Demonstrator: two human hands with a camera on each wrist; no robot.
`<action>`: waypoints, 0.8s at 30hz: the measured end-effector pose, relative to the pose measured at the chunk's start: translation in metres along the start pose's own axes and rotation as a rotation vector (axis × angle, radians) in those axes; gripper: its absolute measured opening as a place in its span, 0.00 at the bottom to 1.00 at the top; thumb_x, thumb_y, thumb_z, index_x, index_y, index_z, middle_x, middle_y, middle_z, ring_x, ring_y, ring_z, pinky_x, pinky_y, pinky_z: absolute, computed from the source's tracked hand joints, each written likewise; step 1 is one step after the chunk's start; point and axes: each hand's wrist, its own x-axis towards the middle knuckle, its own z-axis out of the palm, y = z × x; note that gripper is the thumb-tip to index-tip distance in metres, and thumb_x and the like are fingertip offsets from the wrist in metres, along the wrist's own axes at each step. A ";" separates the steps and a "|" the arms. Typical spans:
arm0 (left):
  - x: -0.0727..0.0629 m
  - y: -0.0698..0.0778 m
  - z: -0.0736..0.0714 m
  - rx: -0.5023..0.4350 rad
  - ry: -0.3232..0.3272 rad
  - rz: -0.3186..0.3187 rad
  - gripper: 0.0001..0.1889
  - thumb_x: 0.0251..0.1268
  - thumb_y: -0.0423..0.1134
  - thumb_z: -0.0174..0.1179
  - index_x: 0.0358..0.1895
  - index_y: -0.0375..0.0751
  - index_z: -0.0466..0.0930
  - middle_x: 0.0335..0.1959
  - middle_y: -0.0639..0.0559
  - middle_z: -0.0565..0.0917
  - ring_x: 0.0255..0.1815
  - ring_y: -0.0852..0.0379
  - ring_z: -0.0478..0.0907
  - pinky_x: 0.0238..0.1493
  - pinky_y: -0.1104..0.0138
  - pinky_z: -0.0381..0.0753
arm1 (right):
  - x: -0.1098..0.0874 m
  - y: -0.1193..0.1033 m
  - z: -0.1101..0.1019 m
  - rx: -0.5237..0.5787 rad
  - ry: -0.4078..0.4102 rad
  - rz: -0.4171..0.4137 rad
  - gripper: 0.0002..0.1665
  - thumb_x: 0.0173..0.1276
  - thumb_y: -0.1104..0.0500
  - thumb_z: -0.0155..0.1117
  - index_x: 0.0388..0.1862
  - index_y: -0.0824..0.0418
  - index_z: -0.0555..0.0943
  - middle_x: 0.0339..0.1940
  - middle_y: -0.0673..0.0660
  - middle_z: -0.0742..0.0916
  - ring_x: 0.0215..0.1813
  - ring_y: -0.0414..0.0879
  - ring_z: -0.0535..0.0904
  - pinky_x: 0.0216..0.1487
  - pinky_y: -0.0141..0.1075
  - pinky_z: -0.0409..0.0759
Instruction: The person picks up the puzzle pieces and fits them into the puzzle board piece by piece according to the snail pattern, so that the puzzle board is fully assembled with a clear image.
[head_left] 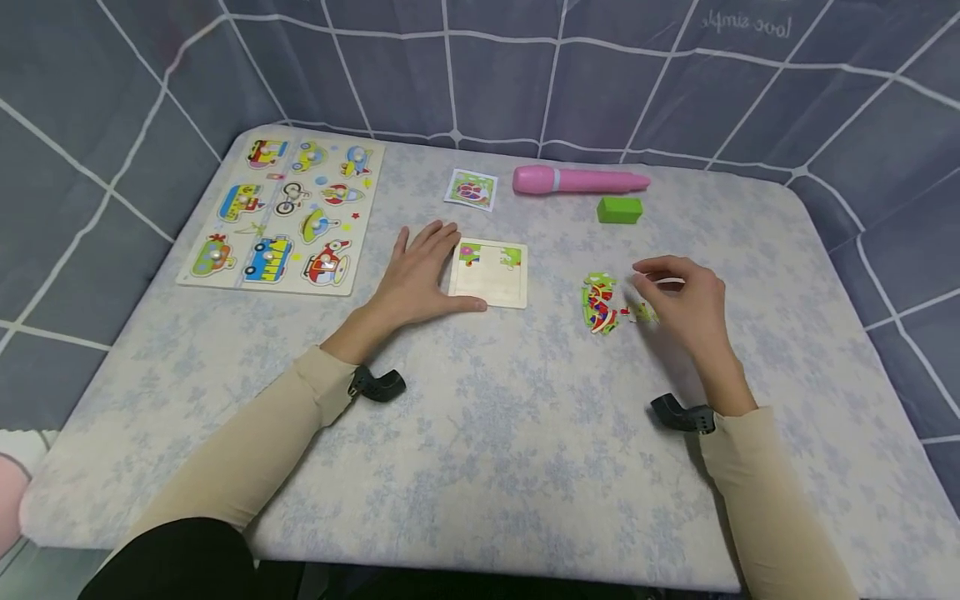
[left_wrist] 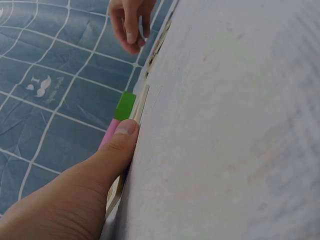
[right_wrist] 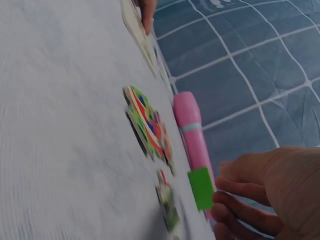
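My left hand point(head_left: 417, 279) lies spread at the left side of a small square wooden puzzle tray point(head_left: 491, 287). Its thumb reaches along the tray's near edge, and its straight fingers point past the far left corner. Two patches of coloured pieces sit in the tray's upper corners. My right hand point(head_left: 686, 304) hovers over loose puzzle pieces point(head_left: 598, 304), its fingers loosely bent. Nothing shows between those fingers in the right wrist view. A smaller group of pieces point(right_wrist: 166, 197) lies under that hand, partly hidden by it in the head view.
A pink pen-shaped object point(head_left: 577, 180) and a green block point(head_left: 619, 210) lie behind the pieces. Beyond the tray is a small picture card point(head_left: 471, 189). At the left stands a large vehicle puzzle board point(head_left: 292, 225). Grey gridded curtain point(head_left: 510, 75) surrounds the table.
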 end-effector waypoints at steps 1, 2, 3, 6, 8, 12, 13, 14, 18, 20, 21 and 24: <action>0.000 0.000 0.000 0.000 0.002 -0.001 0.64 0.50 0.74 0.73 0.84 0.39 0.58 0.87 0.47 0.56 0.89 0.49 0.43 0.87 0.44 0.28 | -0.001 0.003 -0.004 -0.006 -0.002 0.007 0.15 0.76 0.54 0.68 0.55 0.60 0.90 0.49 0.61 0.91 0.45 0.28 0.79 0.53 0.26 0.80; -0.001 -0.001 0.000 -0.002 0.003 -0.001 0.64 0.50 0.73 0.73 0.84 0.39 0.58 0.87 0.47 0.56 0.89 0.49 0.43 0.87 0.44 0.28 | -0.001 0.005 -0.008 -0.012 -0.004 0.018 0.16 0.76 0.53 0.68 0.55 0.60 0.90 0.49 0.61 0.91 0.44 0.25 0.78 0.53 0.25 0.80; -0.001 -0.001 0.000 -0.002 0.005 -0.002 0.63 0.50 0.73 0.73 0.84 0.39 0.58 0.87 0.47 0.56 0.89 0.49 0.43 0.87 0.44 0.28 | -0.002 0.008 -0.011 -0.019 -0.007 0.030 0.16 0.76 0.53 0.68 0.55 0.60 0.90 0.49 0.62 0.91 0.43 0.23 0.77 0.52 0.24 0.79; -0.001 -0.002 -0.001 -0.001 0.008 0.002 0.63 0.50 0.73 0.73 0.84 0.39 0.58 0.87 0.47 0.57 0.89 0.48 0.44 0.87 0.43 0.28 | -0.006 0.017 -0.022 -0.042 -0.031 0.074 0.17 0.76 0.52 0.68 0.56 0.60 0.89 0.49 0.62 0.90 0.42 0.21 0.76 0.49 0.19 0.77; -0.001 -0.002 -0.001 -0.003 0.008 0.004 0.63 0.50 0.73 0.73 0.84 0.39 0.58 0.87 0.47 0.57 0.89 0.48 0.43 0.87 0.43 0.28 | -0.008 0.022 -0.029 -0.064 -0.067 0.103 0.17 0.76 0.51 0.68 0.56 0.59 0.89 0.49 0.62 0.90 0.41 0.20 0.76 0.47 0.17 0.75; -0.001 -0.002 -0.003 0.000 0.012 -0.001 0.64 0.50 0.73 0.74 0.84 0.39 0.58 0.87 0.47 0.57 0.89 0.48 0.44 0.87 0.43 0.29 | -0.011 0.030 -0.038 -0.099 -0.175 0.129 0.20 0.73 0.48 0.72 0.57 0.59 0.88 0.50 0.63 0.90 0.41 0.23 0.77 0.44 0.17 0.73; -0.001 -0.002 -0.003 0.001 0.013 -0.002 0.64 0.50 0.73 0.74 0.84 0.39 0.58 0.87 0.47 0.57 0.89 0.48 0.44 0.87 0.43 0.29 | -0.011 0.032 -0.040 -0.104 -0.199 0.128 0.22 0.72 0.48 0.73 0.57 0.59 0.88 0.50 0.63 0.90 0.41 0.26 0.78 0.44 0.17 0.74; -0.001 -0.002 -0.003 0.001 0.014 -0.002 0.64 0.50 0.73 0.74 0.84 0.39 0.58 0.87 0.47 0.57 0.89 0.48 0.44 0.87 0.43 0.29 | -0.011 0.033 -0.042 -0.109 -0.218 0.132 0.23 0.70 0.47 0.75 0.57 0.59 0.88 0.49 0.63 0.90 0.41 0.29 0.79 0.43 0.17 0.74; 0.000 -0.002 -0.003 -0.001 0.013 0.010 0.63 0.50 0.72 0.74 0.84 0.38 0.58 0.87 0.47 0.57 0.89 0.48 0.44 0.86 0.42 0.29 | -0.013 0.034 -0.047 -0.133 -0.263 0.121 0.25 0.64 0.49 0.81 0.56 0.59 0.89 0.47 0.61 0.89 0.45 0.45 0.83 0.42 0.16 0.74; 0.001 -0.001 -0.002 -0.002 0.014 0.015 0.63 0.50 0.72 0.74 0.84 0.38 0.58 0.87 0.46 0.57 0.89 0.47 0.44 0.86 0.42 0.29 | -0.014 0.035 -0.047 -0.135 -0.275 0.100 0.24 0.63 0.52 0.82 0.55 0.61 0.89 0.47 0.62 0.89 0.47 0.51 0.83 0.42 0.15 0.73; 0.001 -0.001 -0.002 -0.002 0.013 0.016 0.63 0.50 0.72 0.74 0.84 0.38 0.58 0.87 0.46 0.57 0.89 0.47 0.44 0.86 0.42 0.29 | -0.015 0.036 -0.047 -0.133 -0.281 0.089 0.24 0.63 0.54 0.82 0.55 0.62 0.88 0.48 0.63 0.89 0.47 0.52 0.83 0.42 0.15 0.72; 0.001 -0.001 0.000 -0.001 0.010 0.014 0.63 0.50 0.72 0.74 0.84 0.38 0.58 0.87 0.46 0.57 0.89 0.47 0.44 0.86 0.42 0.29 | -0.017 0.039 -0.045 -0.115 -0.298 0.078 0.23 0.64 0.57 0.81 0.55 0.64 0.87 0.48 0.64 0.88 0.48 0.54 0.82 0.43 0.15 0.72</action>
